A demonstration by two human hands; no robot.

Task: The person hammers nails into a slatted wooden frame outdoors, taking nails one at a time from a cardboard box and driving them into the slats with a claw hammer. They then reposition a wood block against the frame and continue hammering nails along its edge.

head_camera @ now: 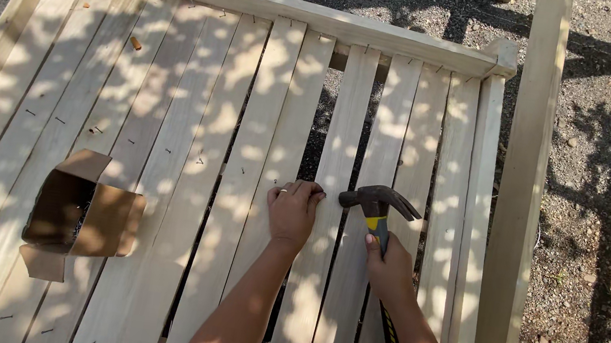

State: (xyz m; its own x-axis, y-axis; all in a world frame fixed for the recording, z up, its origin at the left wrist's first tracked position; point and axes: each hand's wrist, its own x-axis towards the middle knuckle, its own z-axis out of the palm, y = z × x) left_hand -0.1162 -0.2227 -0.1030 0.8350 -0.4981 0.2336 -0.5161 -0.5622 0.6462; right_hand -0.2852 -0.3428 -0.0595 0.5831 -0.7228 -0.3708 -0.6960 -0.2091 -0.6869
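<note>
Nailing looks partly done: left slats already carry nails, while the left hand (293, 211) presses flat on a middle slat (325, 222) and the right hand (386, 266) grips a hammer (379, 204) at its 3 o'clock, right slats waiting.

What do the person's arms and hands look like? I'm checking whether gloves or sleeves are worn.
Both forearms are bare, with no sleeves in view and no gloves. The left hand wears a thin ring on one finger. The right hand shows no jewellery.
</note>
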